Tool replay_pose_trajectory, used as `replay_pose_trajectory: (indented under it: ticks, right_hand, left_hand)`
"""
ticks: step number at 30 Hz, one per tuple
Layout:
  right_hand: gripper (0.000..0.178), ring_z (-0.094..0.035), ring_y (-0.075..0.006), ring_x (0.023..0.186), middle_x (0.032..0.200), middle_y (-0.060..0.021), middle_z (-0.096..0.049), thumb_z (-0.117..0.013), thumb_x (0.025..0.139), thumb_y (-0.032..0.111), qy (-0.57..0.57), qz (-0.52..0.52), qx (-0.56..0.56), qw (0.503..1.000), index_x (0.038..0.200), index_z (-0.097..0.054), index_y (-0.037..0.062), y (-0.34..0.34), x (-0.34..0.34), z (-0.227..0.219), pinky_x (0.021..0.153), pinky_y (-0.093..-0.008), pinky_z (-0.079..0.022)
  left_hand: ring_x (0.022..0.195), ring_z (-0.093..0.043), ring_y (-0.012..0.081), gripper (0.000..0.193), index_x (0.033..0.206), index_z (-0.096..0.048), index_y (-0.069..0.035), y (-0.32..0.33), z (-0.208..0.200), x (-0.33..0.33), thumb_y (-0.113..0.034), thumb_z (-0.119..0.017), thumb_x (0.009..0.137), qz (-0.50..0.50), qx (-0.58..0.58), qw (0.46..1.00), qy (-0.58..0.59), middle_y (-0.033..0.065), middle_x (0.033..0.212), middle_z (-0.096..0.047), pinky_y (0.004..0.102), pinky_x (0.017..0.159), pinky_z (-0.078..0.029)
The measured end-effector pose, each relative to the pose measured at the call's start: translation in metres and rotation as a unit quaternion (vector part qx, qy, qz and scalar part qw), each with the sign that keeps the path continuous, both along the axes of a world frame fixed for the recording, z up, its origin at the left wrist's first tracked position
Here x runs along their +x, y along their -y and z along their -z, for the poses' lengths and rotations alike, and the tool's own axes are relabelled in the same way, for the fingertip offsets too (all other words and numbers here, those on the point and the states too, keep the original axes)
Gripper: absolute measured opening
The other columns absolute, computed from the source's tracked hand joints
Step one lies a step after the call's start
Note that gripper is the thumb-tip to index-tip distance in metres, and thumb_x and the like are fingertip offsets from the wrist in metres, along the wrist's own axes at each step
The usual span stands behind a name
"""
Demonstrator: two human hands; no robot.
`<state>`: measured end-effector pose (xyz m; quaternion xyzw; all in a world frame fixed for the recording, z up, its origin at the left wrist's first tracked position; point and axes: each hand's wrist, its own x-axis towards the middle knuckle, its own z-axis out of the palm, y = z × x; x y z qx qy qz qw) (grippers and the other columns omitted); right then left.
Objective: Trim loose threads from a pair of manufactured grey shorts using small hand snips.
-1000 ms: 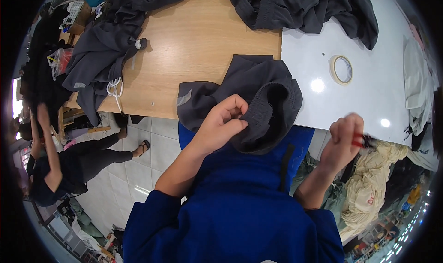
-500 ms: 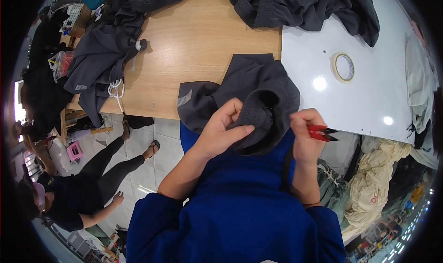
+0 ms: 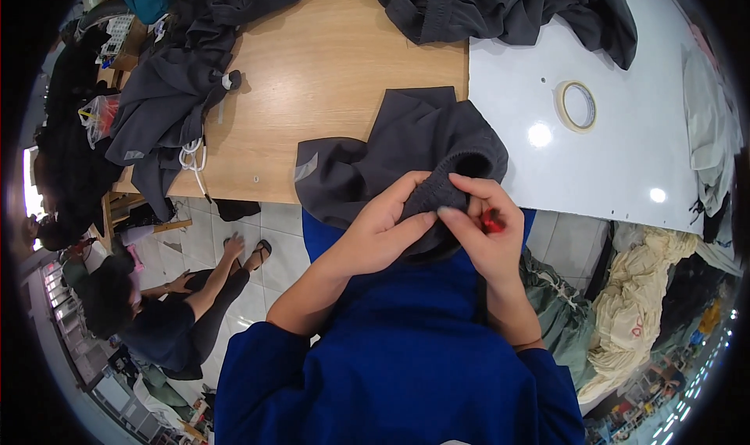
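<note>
Here, the dark grey garment at the worktop edge is pinched by the left hand; a small red tool is gripped by the right hand.

Both forearms are raised from the lower edge in blue sleeves pushed up to the elbows, and the hands are brought together in front of the chest. The left hand is curled palm-down, its fingers bent over and its thumb pressed toward the right hand. The right hand is held just beside it, touching, with the index finger extended toward the left thumb and the remaining fingers folded into the palm.
</note>
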<state>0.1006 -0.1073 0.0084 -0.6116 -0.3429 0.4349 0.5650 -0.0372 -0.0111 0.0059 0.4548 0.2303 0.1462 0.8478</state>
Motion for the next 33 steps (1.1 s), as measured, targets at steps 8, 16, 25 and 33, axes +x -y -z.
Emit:
replay_pose_trajectory:
  ticks: [8,16,25,33]
  right_hand:
    - [0.009,-0.043,-0.0011,0.055,0.066,0.0015,-0.056,-0.065,0.073,-0.006,-0.155,0.053,0.132,0.978,0.081,-0.063,-0.0019,0.011,0.008,0.007,0.051,-0.0160,-0.030]
    - [0.052,-0.034,-0.0039,0.055,0.062,0.0024,-0.041,-0.066,0.076,0.030,-0.157,-0.074,0.082,0.981,0.113,-0.047,-0.0016,0.027,0.024,0.001,0.051,-0.0188,-0.022]
    - [0.040,-0.047,-0.0146,0.064,0.078,-0.0047,-0.056,-0.068,0.072,0.019,0.279,0.017,0.090,0.956,0.109,-0.060,0.0064,0.008,0.024,-0.002,0.059,-0.0259,-0.037]
    - [0.036,-0.043,-0.0153,0.064,0.076,0.0023,-0.055,-0.072,0.059,0.018,0.460,0.026,0.128,0.878,0.095,-0.069,0.0169,0.006,0.021,-0.009,0.060,-0.0273,-0.034]
  left_hand:
    - [0.094,-0.047,0.0044,0.027,0.117,-0.044,0.001,0.000,0.001,-0.001,-0.013,-0.044,0.094,-0.048,-0.023,0.999,0.000,0.0015,0.101,-0.053,0.0189,0.082,-0.039]
    - [0.090,-0.050,0.0048,0.027,0.114,-0.046,0.002,-0.007,-0.003,0.002,-0.016,-0.043,0.095,-0.071,-0.055,0.996,0.001,0.0019,0.098,-0.055,0.0193,0.081,-0.041]
    - [0.084,-0.051,0.0034,0.021,0.107,-0.052,0.003,-0.004,-0.008,-0.002,-0.013,-0.046,0.093,-0.074,-0.041,0.996,-0.008,0.0006,0.093,-0.057,0.0173,0.076,-0.043]
    - [0.082,-0.050,0.0025,0.018,0.104,-0.052,0.001,-0.002,-0.007,-0.001,-0.013,-0.046,0.093,-0.058,-0.008,0.998,0.007,-0.0005,0.090,-0.057,0.0168,0.074,-0.042]
